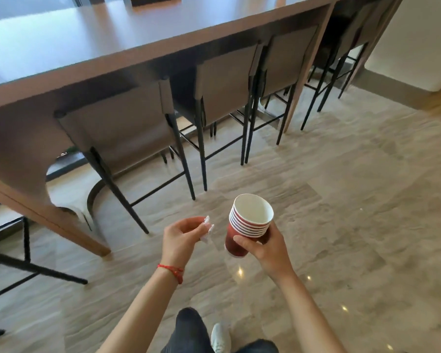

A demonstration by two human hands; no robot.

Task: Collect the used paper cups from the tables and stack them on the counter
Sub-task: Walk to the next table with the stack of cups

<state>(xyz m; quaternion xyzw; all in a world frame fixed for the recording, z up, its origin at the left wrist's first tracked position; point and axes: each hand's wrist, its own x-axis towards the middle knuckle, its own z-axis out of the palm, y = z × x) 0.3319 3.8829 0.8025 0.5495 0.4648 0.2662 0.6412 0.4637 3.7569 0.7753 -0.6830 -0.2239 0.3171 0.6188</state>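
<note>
Red paper cups with white rims [250, 226], nested into one stack, sit at lower centre of the frame, held above the pale stone-look floor [341, 200] and touching no surface. The right hand [267, 247] grips the stack from its right side: thumb across the front of the lowest cup, fingers [274, 229] curled round behind. The stack's long axis is tilted, open mouth toward upper right, base toward lower left.

The left hand [182, 238] is just beside the stack, on its left, apart from it. Its fingers are loosely curled, pinching a small crumpled white scrap [208, 229], probably tissue; material not confirmed. A red cord bracelet [172, 272] circles that wrist.

A long brown wooden desk [112, 54] crosses the upper left of the frame, with brown high chairs on black metal legs [127, 128] tucked under its edge. No cup shows on the visible part.

Assessment: collection appears well advanced; stacking on the counter is not yet done. The right hand alone carries the load. The tilt is a risk: inner cups or dregs could slip out toward the mouth.
</note>
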